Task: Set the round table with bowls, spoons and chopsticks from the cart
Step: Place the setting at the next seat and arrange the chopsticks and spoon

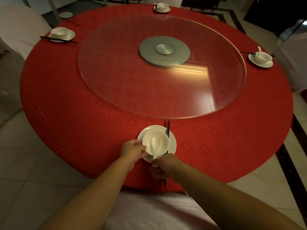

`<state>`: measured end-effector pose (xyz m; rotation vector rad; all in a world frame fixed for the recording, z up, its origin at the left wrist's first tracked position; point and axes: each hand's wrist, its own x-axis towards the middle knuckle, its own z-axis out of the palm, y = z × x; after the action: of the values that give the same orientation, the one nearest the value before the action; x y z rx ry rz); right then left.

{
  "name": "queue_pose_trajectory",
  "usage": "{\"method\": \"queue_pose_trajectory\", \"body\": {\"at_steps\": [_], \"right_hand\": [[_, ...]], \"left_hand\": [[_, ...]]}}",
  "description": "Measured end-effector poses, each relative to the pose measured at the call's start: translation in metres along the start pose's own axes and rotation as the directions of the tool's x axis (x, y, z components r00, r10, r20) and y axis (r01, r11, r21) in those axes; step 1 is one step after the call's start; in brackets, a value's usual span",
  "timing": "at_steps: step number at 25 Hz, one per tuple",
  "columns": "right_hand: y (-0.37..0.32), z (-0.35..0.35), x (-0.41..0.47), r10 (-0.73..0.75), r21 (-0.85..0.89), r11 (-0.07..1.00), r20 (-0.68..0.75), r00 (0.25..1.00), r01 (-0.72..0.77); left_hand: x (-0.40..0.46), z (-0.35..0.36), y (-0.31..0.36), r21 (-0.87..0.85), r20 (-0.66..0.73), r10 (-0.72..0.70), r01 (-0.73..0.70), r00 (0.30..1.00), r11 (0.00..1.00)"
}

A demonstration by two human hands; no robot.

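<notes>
At the near edge of the round red table (66,105) a white plate (172,141) carries a white bowl (162,138) with a white spoon (154,145) in it. My left hand (132,151) grips the bowl's left rim. My right hand (164,166) pinches the spoon's handle end and also holds a pair of dark chopsticks (168,130), which run along the plate's right side and stick out below the hand.
Three other settings of plate, bowl and chopsticks stand at the left (62,34), far (162,7) and right (260,58) edges. A glass turntable (116,72) fills the table's middle. White-covered chairs surround the table, one (149,213) right below me.
</notes>
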<state>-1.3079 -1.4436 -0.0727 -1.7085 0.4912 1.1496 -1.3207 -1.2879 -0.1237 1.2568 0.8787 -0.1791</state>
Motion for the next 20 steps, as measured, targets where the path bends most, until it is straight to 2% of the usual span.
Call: {"method": "queue_pose_trajectory", "body": {"at_steps": [4,10,20], "right_hand": [[0.004,-0.014,-0.004,-0.104,-0.09,0.991,-0.097,0.99,0.095],[0.002,-0.041,0.001,-0.323,-0.266,0.929,-0.248,0.913,0.257],[-0.03,-0.066,0.018,-0.323,-0.207,0.941,-0.315,0.893,0.268]], "left_hand": [[-0.003,0.0,0.001,-0.029,-0.005,-0.012,0.012,1.0,1.0],[-0.006,-0.002,0.002,-0.052,-0.011,-0.01,0.01,1.0,0.999],[-0.009,0.0,0.001,-0.107,-0.022,-0.049,0.047,0.999,0.993]]}}
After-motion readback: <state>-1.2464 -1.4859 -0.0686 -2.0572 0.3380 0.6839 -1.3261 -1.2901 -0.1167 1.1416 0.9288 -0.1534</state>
